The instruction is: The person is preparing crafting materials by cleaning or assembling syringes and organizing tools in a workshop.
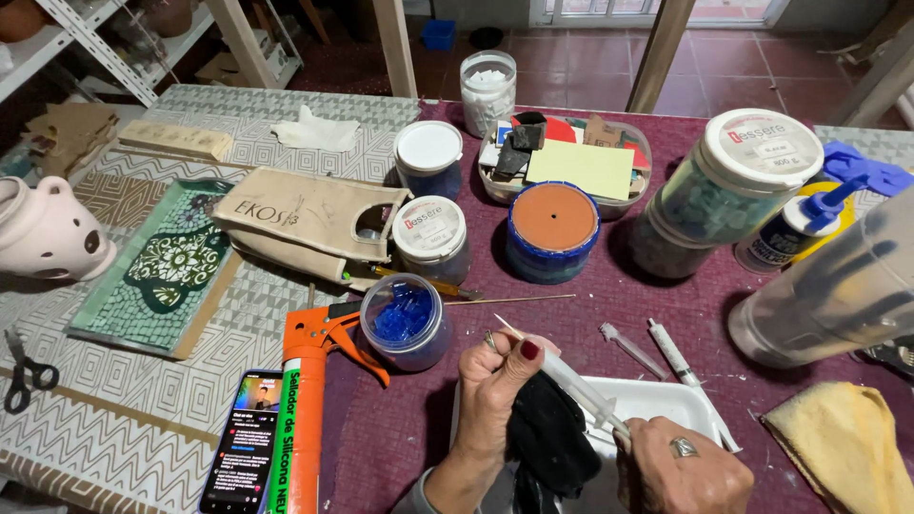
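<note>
A: Item one, left hand: closed, thumb pressing a clear plastic syringe near its upper end, with a black cloth bunched under the palm.

B: Item two, right hand: closed round the syringe's lower end; ring on one finger. Both hands sit over a white tray at the near edge of the bench.

A: Location of the syringe: slanted, thin tip up and to the left, held above the tray, clear of the maroon covering.

B: Adjacent stock: two more syringes lying loose just beyond the tray; a small tub of blue tiles beside the left hand; an orange caulking gun and a phone further left; a yellow cloth to the right.

A: Risk note, as a judgement: with both hands gripping the ends, a hard squeeze or twist could push whatever is inside onto the cloth or tray, or bend the thin tip.

B: Second risk: the left elbow is near the blue tile tub, so a nudge might tip it and scatter pieces across the bench.
</note>
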